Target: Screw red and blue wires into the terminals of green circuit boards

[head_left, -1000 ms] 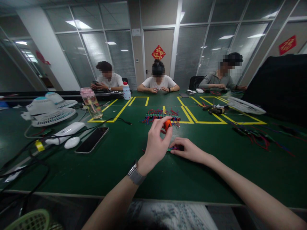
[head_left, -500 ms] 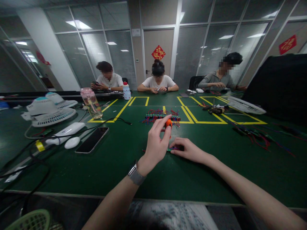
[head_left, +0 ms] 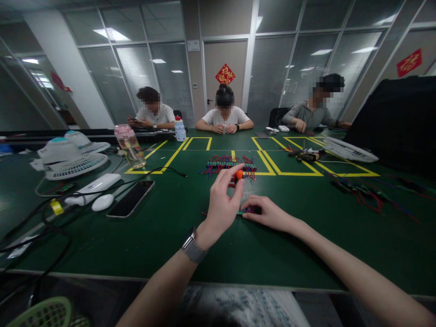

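Note:
My left hand (head_left: 223, 200), with a watch (head_left: 191, 245) on its wrist, is closed round a screwdriver (head_left: 240, 175) with an orange and black handle. The tool stands about upright, and its lower part is mostly hidden by my fingers. Beneath it, a small green circuit board (head_left: 240, 212) with red and blue wires lies on the table. The fingers of my right hand (head_left: 264, 212) pinch the right side of this board and its wires. Just beyond my hands lies a row of similar green boards (head_left: 231, 164) with many red and blue wires.
To the left are a phone (head_left: 132, 199), a white mouse (head_left: 102, 202), a power strip (head_left: 93, 189), a bottle (head_left: 130, 147), fans (head_left: 75, 159) and black cables. Wired boards (head_left: 361, 193) and tools (head_left: 308, 156) lie right. Several people sit across the green table (head_left: 163, 245).
The screwdriver handle has turned slightly in my left hand. My right hand keeps its place. Across the table, the co-workers' hands have shifted a little.

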The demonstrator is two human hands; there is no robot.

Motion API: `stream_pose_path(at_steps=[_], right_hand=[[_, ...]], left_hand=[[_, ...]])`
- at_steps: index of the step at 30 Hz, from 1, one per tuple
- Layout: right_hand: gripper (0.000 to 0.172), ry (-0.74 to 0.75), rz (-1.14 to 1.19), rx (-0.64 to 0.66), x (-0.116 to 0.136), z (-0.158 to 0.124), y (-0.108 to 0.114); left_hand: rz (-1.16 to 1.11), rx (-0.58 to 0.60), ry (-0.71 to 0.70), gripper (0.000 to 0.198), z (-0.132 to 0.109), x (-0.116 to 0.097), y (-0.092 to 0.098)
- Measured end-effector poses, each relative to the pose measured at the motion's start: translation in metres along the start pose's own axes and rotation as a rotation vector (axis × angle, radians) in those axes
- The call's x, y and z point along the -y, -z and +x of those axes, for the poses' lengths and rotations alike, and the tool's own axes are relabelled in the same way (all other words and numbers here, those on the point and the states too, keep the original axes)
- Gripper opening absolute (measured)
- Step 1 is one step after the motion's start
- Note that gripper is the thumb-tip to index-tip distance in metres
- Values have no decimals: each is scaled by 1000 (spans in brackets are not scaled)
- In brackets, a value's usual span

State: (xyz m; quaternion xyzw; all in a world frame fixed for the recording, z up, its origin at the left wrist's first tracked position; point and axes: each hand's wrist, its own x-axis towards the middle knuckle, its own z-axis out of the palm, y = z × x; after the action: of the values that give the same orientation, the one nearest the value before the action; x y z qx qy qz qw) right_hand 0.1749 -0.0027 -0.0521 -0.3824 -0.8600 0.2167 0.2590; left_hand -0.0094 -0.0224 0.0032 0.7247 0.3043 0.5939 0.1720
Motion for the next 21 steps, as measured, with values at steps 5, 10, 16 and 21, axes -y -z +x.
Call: stream_pose_path(at_steps=[5, 10, 16, 21], right_hand=[[15, 3, 10, 8, 1, 0, 0], [14, 4, 4, 5, 3, 1, 1], [16, 1, -9, -2, 1, 1, 0], [19, 7, 15, 0, -2, 0, 0]], left_hand=[[31, 3, -23, 27, 0, -5, 3], [5, 15, 8, 31, 1, -6, 4], [7, 32, 6, 32, 1, -5, 2], [40, 22, -39, 27, 1, -5, 1]])
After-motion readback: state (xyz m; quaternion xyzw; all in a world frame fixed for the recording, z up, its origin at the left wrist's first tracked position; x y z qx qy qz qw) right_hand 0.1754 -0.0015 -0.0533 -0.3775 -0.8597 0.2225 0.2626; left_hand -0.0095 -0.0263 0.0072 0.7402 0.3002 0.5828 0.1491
